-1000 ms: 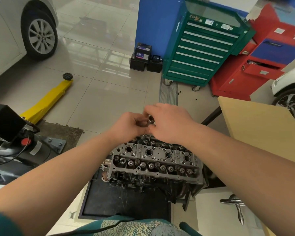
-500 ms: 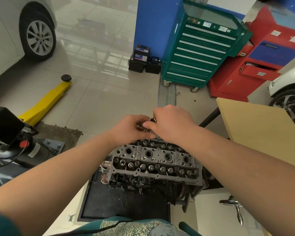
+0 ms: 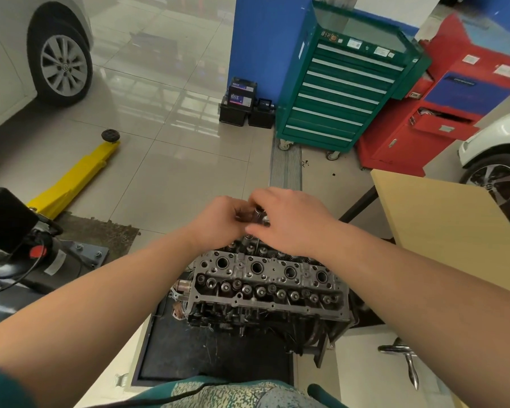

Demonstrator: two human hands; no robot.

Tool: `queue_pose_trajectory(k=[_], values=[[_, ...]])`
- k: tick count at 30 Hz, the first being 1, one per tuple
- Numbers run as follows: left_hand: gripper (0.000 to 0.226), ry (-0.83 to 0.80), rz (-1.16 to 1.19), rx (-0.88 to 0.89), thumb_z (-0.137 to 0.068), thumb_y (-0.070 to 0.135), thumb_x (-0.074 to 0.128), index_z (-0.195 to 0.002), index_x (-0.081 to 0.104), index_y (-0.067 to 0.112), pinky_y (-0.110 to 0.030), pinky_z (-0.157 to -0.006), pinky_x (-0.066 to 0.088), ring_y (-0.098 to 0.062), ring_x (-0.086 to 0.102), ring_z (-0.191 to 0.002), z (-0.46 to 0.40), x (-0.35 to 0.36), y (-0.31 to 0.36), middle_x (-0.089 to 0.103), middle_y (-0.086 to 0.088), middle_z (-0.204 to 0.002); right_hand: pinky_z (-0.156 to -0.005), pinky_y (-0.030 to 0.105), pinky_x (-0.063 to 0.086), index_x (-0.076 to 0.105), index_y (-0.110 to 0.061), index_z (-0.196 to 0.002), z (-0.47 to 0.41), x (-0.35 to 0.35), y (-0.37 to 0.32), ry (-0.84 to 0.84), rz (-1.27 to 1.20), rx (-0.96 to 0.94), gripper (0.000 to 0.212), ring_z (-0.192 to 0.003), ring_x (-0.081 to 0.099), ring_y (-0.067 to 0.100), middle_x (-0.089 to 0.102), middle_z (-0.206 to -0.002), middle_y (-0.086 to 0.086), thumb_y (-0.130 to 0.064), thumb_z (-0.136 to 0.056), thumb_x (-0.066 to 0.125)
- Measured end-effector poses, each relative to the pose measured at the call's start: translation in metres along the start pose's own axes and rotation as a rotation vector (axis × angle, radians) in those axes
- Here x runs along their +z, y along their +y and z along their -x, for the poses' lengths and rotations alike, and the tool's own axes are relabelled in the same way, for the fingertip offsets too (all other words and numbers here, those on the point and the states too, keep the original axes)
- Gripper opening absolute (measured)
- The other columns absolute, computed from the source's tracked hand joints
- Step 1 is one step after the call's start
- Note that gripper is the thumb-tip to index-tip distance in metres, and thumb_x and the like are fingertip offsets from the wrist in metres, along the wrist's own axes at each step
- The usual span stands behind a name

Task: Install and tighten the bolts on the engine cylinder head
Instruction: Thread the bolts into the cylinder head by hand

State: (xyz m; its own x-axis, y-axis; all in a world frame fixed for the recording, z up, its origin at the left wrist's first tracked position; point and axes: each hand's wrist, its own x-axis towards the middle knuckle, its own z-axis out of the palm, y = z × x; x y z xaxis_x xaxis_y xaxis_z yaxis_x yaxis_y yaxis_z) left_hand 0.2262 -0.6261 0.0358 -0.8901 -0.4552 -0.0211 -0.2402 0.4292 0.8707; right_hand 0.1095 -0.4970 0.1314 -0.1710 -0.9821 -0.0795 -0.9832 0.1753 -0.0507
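Note:
The grey engine cylinder head sits on its stand below me, with a row of round bores and valve tops facing up. Both hands meet just above its far edge. My left hand and my right hand both pinch a small dark metal cylindrical part, a socket or bolt head, between their fingertips. The lower end of that part is hidden by my fingers, so its contact with the head cannot be seen.
A black tray lies under the engine. A wooden table stands to the right, a yellow lift arm and a black machine to the left. A green tool cabinet and red cabinet stand behind.
Both hands stay together on the small metal part over the far edge of the head; the fingers have shifted slightly around it.

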Motion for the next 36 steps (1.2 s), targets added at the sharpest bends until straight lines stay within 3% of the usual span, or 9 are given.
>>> queue_pose_trajectory(k=[3, 6, 11, 14, 17, 23, 27, 32, 36], values=[[0.014, -0.122, 0.152, 0.005, -0.092, 0.013, 0.081, -0.103, 0.074, 0.019, -0.026, -0.081, 0.059, -0.01, 0.071, -0.081, 0.003, -0.005, 0.001, 0.079, -0.002, -0.091, -0.07, 0.04, 0.051, 0.058, -0.021, -0.115, 0.001, -0.002, 0.003, -0.001, -0.02, 0.028, 0.027, -0.091, 0.064, 0.027, 0.065, -0.097, 0.0, -0.043, -0.1, 0.06], [0.028, -0.102, 0.184, 0.01, -0.084, 0.017, 0.088, -0.106, 0.072, 0.022, -0.027, -0.087, 0.059, -0.014, 0.073, -0.094, 0.005, -0.002, 0.002, 0.077, 0.002, -0.097, -0.06, 0.035, 0.042, 0.057, -0.025, -0.093, -0.002, -0.002, 0.001, 0.02, 0.163, 0.134, 0.044, -0.076, 0.059, 0.025, 0.049, -0.072, -0.006, -0.068, -0.098, 0.046], [0.021, -0.014, 0.115, 0.005, -0.088, 0.007, 0.082, -0.098, 0.077, 0.025, -0.017, -0.08, 0.057, 0.001, 0.073, -0.085, 0.0, -0.002, -0.004, 0.079, 0.014, -0.089, -0.078, 0.044, 0.056, 0.049, -0.031, -0.131, 0.002, -0.007, 0.002, -0.022, 0.001, 0.021, 0.043, -0.103, 0.065, 0.028, 0.066, -0.117, -0.003, -0.055, -0.097, 0.057], [0.034, -0.095, 0.215, -0.01, -0.09, 0.014, 0.083, -0.122, 0.073, 0.025, -0.018, -0.095, 0.056, -0.001, 0.073, -0.104, 0.003, -0.002, -0.005, 0.079, 0.014, -0.107, -0.076, 0.045, 0.056, 0.058, -0.025, -0.119, 0.001, -0.008, 0.002, -0.029, 0.031, 0.086, 0.024, -0.095, 0.065, 0.029, 0.062, -0.098, -0.001, -0.039, -0.1, 0.058], [0.036, -0.024, 0.153, 0.03, -0.078, 0.021, 0.092, -0.11, 0.075, 0.026, -0.027, -0.089, 0.058, -0.011, 0.072, -0.097, 0.004, 0.004, -0.004, 0.077, 0.006, -0.101, -0.064, 0.037, 0.045, 0.06, -0.02, -0.11, -0.003, 0.0, -0.004, 0.008, 0.099, 0.142, 0.032, -0.08, 0.057, 0.026, 0.045, -0.077, -0.004, -0.05, -0.101, 0.057], [0.009, 0.069, -0.016, 0.076, -0.085, 0.012, 0.084, -0.091, 0.078, 0.011, -0.043, -0.077, 0.058, -0.024, 0.072, -0.08, -0.002, 0.0, -0.008, 0.078, -0.007, -0.084, -0.073, 0.042, 0.055, 0.056, -0.025, -0.123, -0.001, -0.004, -0.004, -0.001, 0.015, 0.044, 0.038, -0.094, 0.063, 0.025, 0.064, -0.103, -0.003, -0.055, -0.099, 0.059], [0.031, -0.074, 0.163, 0.081, -0.091, 0.013, 0.083, -0.12, 0.075, 0.02, -0.024, -0.096, 0.058, -0.009, 0.075, -0.102, 0.005, -0.002, -0.008, 0.08, 0.008, -0.106, -0.062, 0.039, 0.047, 0.058, -0.019, -0.105, -0.005, -0.008, -0.002, -0.03, 0.068, 0.073, 0.03, -0.084, 0.062, 0.028, 0.06, -0.087, 0.001, -0.048, -0.103, 0.054], [0.012, 0.052, 0.054, 0.067, -0.079, 0.009, 0.081, -0.085, 0.075, 0.017, -0.028, -0.065, 0.05, -0.009, 0.062, -0.067, 0.001, 0.003, -0.006, 0.073, 0.002, -0.076, -0.052, 0.031, 0.03, 0.051, -0.025, -0.09, -0.006, -0.001, -0.01, 0.022, 0.23, 0.13, 0.057, -0.07, 0.052, 0.023, 0.048, -0.071, -0.006, -0.08, -0.095, 0.036], [0.038, -0.053, 0.058, 0.054, -0.088, 0.014, 0.082, -0.065, 0.065, 0.039, -0.013, -0.051, 0.034, -0.002, 0.041, -0.048, -0.002, -0.001, -0.009, 0.051, 0.017, -0.051, -0.065, 0.038, 0.047, 0.054, -0.021, -0.113, -0.003, -0.004, -0.005, -0.019, 0.064, 0.046, 0.03, -0.09, 0.066, 0.03, 0.065, -0.095, 0.001, -0.047, -0.1, 0.058]])
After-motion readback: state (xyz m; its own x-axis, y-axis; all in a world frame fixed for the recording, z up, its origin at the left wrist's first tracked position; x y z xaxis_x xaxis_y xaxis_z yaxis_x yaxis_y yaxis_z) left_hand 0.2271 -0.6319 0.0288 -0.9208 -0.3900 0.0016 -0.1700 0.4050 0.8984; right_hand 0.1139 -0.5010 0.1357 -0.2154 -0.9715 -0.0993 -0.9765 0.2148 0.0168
